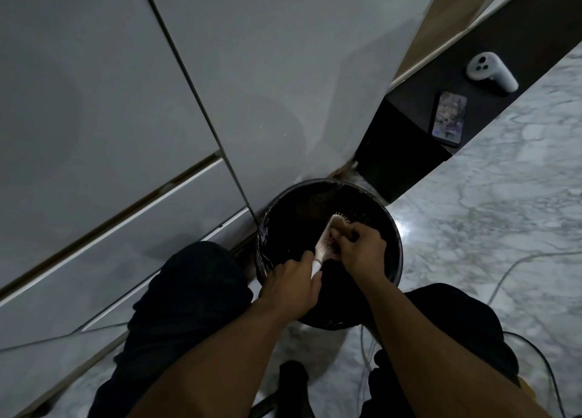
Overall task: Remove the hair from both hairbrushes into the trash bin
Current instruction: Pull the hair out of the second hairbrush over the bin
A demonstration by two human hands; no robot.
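Note:
A pale pink hairbrush [329,233] with a white handle is held over the open black trash bin [397,244], bristles facing right. My left hand [291,283] grips the handle at its lower end. My right hand [359,247] rests against the bristle face with its fingers curled into the bristles, pinching there; any hair between the fingers is too small to make out. The bin is lined with a dark bag and its inside looks black. A second hairbrush is not in view.
White cabinet doors and drawers [126,134] stand left of the bin. A dark ledge [419,109] to the right carries a phone [448,118] and a white controller [491,71]. Marble floor [504,213] with thin cables [516,266] lies right. My dark-trousered knees [189,291] flank the bin.

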